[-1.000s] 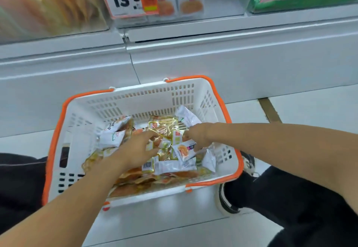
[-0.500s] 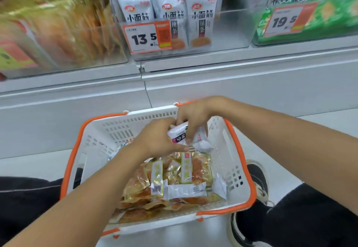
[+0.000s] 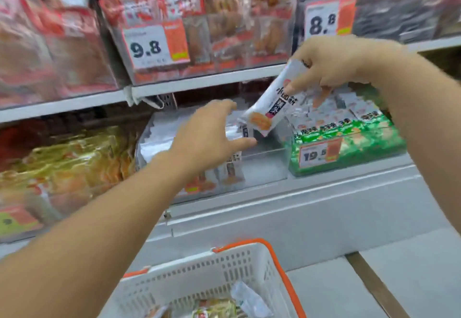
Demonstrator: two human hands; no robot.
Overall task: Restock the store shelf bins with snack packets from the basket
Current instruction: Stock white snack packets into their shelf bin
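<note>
Store shelving, motion-blurred: clear middle bin (image 3: 264,170) of white packets. White snack packet (image 3: 272,100) tilted just above bin, top pinched by right hand (image 3: 331,65). Left hand (image 3: 212,133) below packet grips smaller packets (image 3: 235,130). Basket (image 3: 224,272) below bin.

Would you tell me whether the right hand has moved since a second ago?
Yes: the right hand rose from the basket to the shelf bin, holding a packet.

We see the lower shelf (image 3: 287,200) carrying yellow packets (image 3: 67,165) at its left end, a clear bin (image 3: 259,170) of white packets centrally, green packets (image 3: 349,140) rightward. The basket (image 3: 207,275) rests on the floor (image 3: 336,290).
</note>
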